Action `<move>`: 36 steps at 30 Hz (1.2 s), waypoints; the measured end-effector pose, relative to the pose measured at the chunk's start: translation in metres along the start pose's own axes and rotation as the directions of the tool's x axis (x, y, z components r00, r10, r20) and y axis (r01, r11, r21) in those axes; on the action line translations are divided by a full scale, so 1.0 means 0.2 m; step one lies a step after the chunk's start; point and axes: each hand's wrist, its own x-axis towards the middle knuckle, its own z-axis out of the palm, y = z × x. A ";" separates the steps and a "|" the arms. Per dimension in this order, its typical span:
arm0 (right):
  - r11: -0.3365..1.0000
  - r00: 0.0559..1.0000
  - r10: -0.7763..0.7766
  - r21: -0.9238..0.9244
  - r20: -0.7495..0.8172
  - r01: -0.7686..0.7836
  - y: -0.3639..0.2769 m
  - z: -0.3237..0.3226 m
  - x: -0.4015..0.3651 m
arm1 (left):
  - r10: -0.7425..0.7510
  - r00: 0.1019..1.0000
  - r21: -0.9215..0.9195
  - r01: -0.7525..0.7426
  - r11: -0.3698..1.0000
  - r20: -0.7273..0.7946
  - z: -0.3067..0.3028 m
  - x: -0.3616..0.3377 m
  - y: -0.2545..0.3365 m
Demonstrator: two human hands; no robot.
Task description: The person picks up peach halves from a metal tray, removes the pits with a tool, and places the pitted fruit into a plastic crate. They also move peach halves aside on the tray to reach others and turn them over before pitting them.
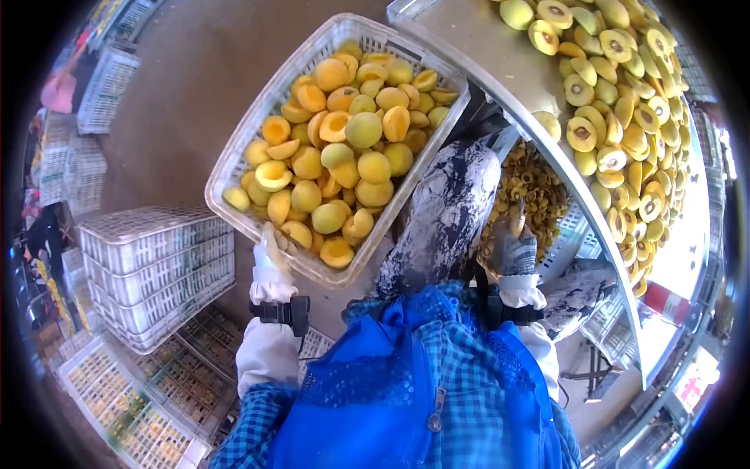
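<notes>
My left hand (275,252), in a pale glove, is at the near left corner of a white crate (221,170) of yellow-green fruit halves (334,164). It is blurred, and whether its fingers grip anything is unclear. My right hand (516,252), in a grey and white glove, is closed around a small knife-like tool (519,219) that points away from me. Below that hand lies a heap of small brown pieces (531,184), apparently pits, beneath the table edge.
A metal table (469,31) at the right bears many halved fruits (625,133), some with pits. Stacked white crates (160,266) stand at the left, with more crates (129,406) lower left. My knee (453,203) is between the fruit crate and the pit heap.
</notes>
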 end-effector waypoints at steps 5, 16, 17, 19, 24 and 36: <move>0.996 0.994 -0.050 -0.078 -0.093 0.043 0.29 -0.01 0.18 | -0.139 0.971 -0.211 0.097 0.973 -0.194 0.04 0.14 -0.17; 0.982 0.999 -0.029 -0.185 0.023 0.033 -0.06 -0.03 -0.02 | 0.825 0.328 0.661 -0.747 -0.071 0.459 0.40 -0.06 0.28; 0.973 0.999 0.041 -0.228 -0.007 -0.041 -0.08 -0.02 -0.02 | 0.742 0.279 0.572 -0.803 -0.168 0.610 0.56 -0.08 0.31; 0.986 0.995 -0.097 -0.132 0.021 0.098 -0.08 -0.01 -0.05 | 0.325 0.473 0.553 -0.801 -0.227 0.819 0.78 -0.08 0.30; 0.917 0.958 -0.279 -0.279 0.065 0.286 -0.09 -0.05 -0.13 | 0.565 0.314 0.523 -0.814 -0.253 0.763 0.81 0.06 0.22; 0.833 0.879 -0.451 -0.282 0.154 0.477 0.14 -0.11 -0.05 | 0.579 0.511 0.773 -0.430 -0.467 0.635 0.34 -0.23 0.11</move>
